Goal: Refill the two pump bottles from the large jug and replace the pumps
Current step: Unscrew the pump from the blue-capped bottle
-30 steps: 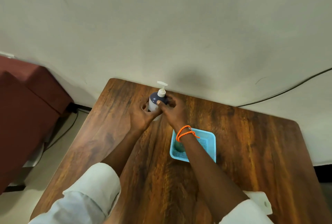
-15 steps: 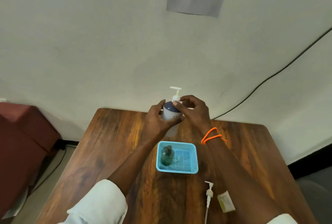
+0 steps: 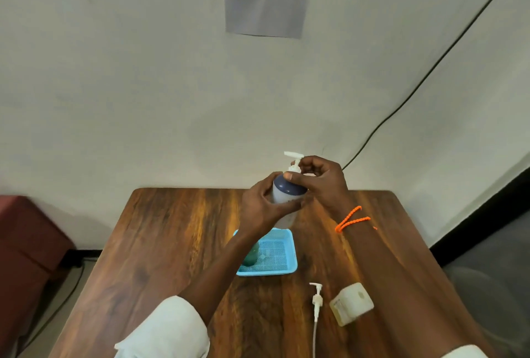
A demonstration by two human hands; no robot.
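Gripping the bottle (image 3: pixel 288 192) round its body, the left hand (image 3: pixel 262 204) is holding it upright above the far part of the surface (image 3: pixel 172 243), clear of the wood. The right hand (image 3: pixel 321 182) is pinching the pump collar (image 3: pixel 294 169) at the neck, fingers curled about it, apparently seating or turning it.

Risks, as judged: the collar could be going on cross-threaded if the bottle is tilting against the twist; a loose seat would be leaking later. With the bottle held in the air, a slip of the left hand would be dropping it toward the basket (image 3: pixel 282 270) below, where a second, dark green bottle (image 3: pixel 251 256) is lying against the left wall with no pump on. Squeezing the body during tightening could be forcing liquid up at the neck.

Orientation: the held bottle's long axis is running near vertical, leaning slightly; its nozzle (image 3: pixel 293 154) is pointing left. A loose pump (image 3: pixel 316 299) is lying on the surface nearer the person, head away, tube trailing toward the near edge, just beside the jug (image 3: pixel 351 303).
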